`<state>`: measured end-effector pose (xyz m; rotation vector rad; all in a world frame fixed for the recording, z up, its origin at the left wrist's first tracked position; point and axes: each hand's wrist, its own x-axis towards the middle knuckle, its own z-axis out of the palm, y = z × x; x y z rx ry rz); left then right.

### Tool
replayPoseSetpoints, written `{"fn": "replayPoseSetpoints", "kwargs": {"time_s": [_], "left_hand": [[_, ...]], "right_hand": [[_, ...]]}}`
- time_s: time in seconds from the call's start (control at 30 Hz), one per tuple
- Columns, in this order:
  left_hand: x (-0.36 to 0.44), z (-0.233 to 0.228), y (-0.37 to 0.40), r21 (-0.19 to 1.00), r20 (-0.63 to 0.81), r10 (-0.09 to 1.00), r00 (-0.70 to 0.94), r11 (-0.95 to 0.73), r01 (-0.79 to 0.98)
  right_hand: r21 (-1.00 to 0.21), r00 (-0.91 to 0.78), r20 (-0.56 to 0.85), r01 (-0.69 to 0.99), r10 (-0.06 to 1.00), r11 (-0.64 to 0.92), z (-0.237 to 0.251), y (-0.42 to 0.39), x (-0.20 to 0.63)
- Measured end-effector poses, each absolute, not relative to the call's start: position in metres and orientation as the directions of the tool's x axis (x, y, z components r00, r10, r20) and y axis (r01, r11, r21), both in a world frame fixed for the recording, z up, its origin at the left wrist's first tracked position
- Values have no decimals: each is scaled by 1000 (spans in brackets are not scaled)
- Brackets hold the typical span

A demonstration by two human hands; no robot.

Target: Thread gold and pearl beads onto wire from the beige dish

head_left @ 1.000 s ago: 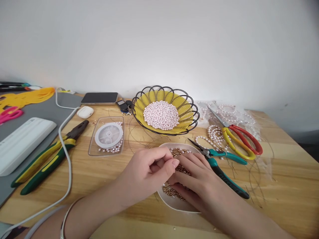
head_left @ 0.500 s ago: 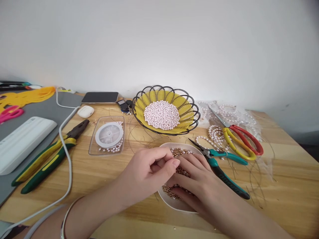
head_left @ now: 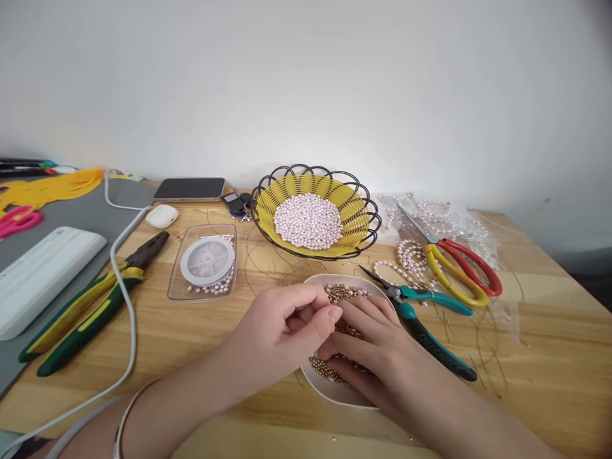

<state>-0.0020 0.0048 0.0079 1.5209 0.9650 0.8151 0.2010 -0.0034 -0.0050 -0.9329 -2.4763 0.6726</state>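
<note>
Both hands are kept over the white dish [head_left: 329, 392] of gold beads [head_left: 342, 293], the left hand [head_left: 282, 331] pinched in a narrow grip whose contents cannot be told, the right hand [head_left: 377, 347] laid flat with fingers spread on the beads, so picking stays within easy reach.

Your left hand [head_left: 282, 328] curls over its own fingertips, so whatever they pinch is too small and covered to tell. Your right hand [head_left: 377, 347] lies across the white dish [head_left: 329, 392], hiding most of the gold beads [head_left: 342, 293] and the dish's right rim; its grip can't be read. Both your forearms run off the bottom edge. The white keyboard [head_left: 45, 271] and pink scissors [head_left: 19, 220] are cut by the left edge. The white cable [head_left: 125, 306] leaves at bottom left. Small dark items [head_left: 236, 203] behind the yellow basket [head_left: 361, 220] are too small to identify. Thin wires [head_left: 492, 344] on the bench [head_left: 201, 331] blur out at right.
</note>
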Motion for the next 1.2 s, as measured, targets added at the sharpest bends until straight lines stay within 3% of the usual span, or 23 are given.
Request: {"fn": "replayPoseSetpoints", "kwargs": {"time_s": [0.27, 0.5, 0.63, 0.87, 1.07, 1.2], "left_hand": [[0, 9, 6, 988, 22, 893, 449, -88, 128], [-3, 7, 6, 970, 39, 900, 433, -138, 198], [-4, 6, 5, 972, 31, 896, 444, -131, 196], [-2, 10, 5, 984, 6, 894, 448, -87, 159], [-1, 9, 4, 986, 6, 894, 447, -79, 145], [-2, 9, 5, 983, 2, 895, 446, -83, 164]], "right_hand": [[-473, -706, 244, 512, 665, 717, -14, -7, 200], [-666, -614, 214, 477, 759, 573, 5, 2, 208], [-603, -552, 280, 535, 785, 592, 2, 5, 211], [-574, -675, 213, 499, 707, 649, -4, -2, 205], [-392, -724, 202, 557, 659, 732, -8, -6, 205], [-460, -721, 183, 538, 668, 706, -7, -5, 205]]}}
